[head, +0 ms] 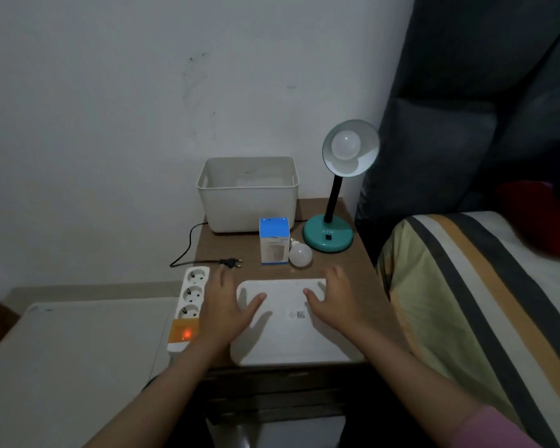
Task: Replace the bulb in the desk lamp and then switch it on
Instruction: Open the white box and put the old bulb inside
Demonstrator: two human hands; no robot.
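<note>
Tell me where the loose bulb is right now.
The loose bulb lies on the wooden table, touching the right side of the blue and white box, just in front and left of the lamp's teal base.

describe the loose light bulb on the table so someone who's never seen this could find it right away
Start at the teal desk lamp at the wooden table's back right. Beside its base stands a blue and white box. The loose bulb lies on its side against that box, small, round and white, unlike the bulb in the lamp.

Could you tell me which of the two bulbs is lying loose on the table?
The loose bulb lies on its side on the table, beside the blue-and-white box. The other bulb sits in the desk lamp, inside its shade.
</note>
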